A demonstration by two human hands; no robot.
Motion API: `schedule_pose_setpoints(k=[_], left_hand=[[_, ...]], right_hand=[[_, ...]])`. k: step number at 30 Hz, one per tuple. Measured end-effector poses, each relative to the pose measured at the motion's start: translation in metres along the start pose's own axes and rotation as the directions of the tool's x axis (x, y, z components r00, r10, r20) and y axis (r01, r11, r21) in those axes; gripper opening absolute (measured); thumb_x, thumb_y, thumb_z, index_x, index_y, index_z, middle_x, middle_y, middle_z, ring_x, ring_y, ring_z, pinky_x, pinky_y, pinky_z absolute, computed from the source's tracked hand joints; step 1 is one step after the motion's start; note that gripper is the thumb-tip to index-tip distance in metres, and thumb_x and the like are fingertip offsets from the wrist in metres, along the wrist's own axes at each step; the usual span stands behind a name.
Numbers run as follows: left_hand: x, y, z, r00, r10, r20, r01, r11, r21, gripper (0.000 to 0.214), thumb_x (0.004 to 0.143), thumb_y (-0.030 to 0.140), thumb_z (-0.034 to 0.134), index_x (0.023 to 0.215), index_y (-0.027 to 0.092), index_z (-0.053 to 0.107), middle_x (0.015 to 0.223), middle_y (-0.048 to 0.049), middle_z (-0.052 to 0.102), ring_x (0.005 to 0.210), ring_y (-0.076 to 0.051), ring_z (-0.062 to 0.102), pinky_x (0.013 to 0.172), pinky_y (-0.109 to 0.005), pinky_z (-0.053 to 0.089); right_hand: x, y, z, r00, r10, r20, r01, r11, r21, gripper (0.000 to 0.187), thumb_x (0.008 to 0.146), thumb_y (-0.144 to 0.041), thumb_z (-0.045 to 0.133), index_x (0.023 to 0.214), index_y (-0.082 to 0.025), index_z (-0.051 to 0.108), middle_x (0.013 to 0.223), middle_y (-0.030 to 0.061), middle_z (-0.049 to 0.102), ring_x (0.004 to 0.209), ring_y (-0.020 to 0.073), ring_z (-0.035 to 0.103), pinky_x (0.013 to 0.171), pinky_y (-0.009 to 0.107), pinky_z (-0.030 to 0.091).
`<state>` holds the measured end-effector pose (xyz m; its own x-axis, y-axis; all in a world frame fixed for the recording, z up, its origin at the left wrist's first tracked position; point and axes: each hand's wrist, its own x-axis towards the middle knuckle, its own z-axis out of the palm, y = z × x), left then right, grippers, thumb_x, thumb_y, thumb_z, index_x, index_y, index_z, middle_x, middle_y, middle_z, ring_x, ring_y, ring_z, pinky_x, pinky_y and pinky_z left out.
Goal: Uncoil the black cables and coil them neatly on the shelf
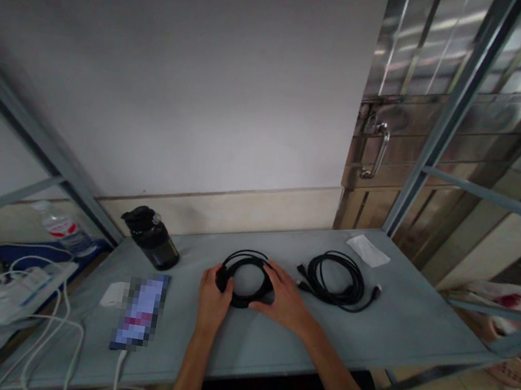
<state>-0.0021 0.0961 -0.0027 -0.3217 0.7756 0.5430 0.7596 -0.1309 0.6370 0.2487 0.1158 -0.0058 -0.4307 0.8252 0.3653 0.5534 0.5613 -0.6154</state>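
A coiled black cable (239, 301) lies in a ring on the grey-blue tabletop, held from both sides. My left hand (213, 299) is closed on the coil's left side, its thumb in front and fingers behind. Around the right side curves my right hand (290, 297), with the fingers over the far edge and the thumb at the near edge. Just to the right of that hand lies a second coiled black cable (358, 288), its plug ends sticking out on both sides.
Left of the hands stand a black bottle (154, 241) and a blurred-out phone (141, 314) with a white cord. A white paper (368, 250) lies at the back right. Farther left are a power strip (28, 290) with white cords and a clear plastic bottle (64, 228). Metal posts (440, 138) frame the table (396, 335).
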Motion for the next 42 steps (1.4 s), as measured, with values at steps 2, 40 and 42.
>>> schedule_pose_setpoints(k=[2, 40, 42], left_hand=[[0.000, 0.001, -0.001, 1.000, 0.005, 0.012, -0.005, 1.000, -0.012, 0.039, 0.098, 0.038, 0.067, 0.134, 0.021, 0.070, 0.129, -0.0167, 0.075, 0.123, -0.037, 0.075, 0.114, -0.062, 0.061], [-0.007, 0.025, -0.008, 0.947, 0.252, 0.201, -0.261, 0.965, 0.019, 0.015, 0.095, 0.032, 0.085, 0.109, 0.028, 0.083, 0.118, -0.0094, 0.083, 0.118, -0.037, 0.073, 0.111, -0.061, 0.056], [-0.007, 0.024, -0.008, 0.957, 0.235, 0.168, -0.242, 0.970, 0.024, 0.016, 0.095, 0.031, 0.084, 0.110, 0.027, 0.082, 0.116, -0.0097, 0.082, 0.116, -0.037, 0.073, 0.108, -0.060, 0.057]], right_hand=[[0.001, 0.000, -0.002, 1.000, -0.021, 0.016, 0.021, 1.000, 0.011, 0.114, 0.086, -0.056, 0.099, 0.178, -0.023, 0.042, 0.184, 0.0208, 0.040, 0.171, 0.0389, 0.040, 0.140, 0.062, 0.037], [-0.002, -0.011, -0.009, 0.975, -0.025, -0.222, 0.051, 0.992, 0.114, 0.035, 0.110, -0.024, 0.062, 0.145, -0.028, 0.063, 0.155, 0.0128, 0.065, 0.150, 0.0277, 0.063, 0.132, 0.054, 0.051], [-0.014, -0.018, -0.021, 0.963, -0.057, -0.263, 0.085, 0.992, 0.097, 0.031, 0.113, -0.027, 0.058, 0.143, -0.028, 0.065, 0.148, 0.0120, 0.069, 0.144, 0.0275, 0.067, 0.130, 0.054, 0.054]])
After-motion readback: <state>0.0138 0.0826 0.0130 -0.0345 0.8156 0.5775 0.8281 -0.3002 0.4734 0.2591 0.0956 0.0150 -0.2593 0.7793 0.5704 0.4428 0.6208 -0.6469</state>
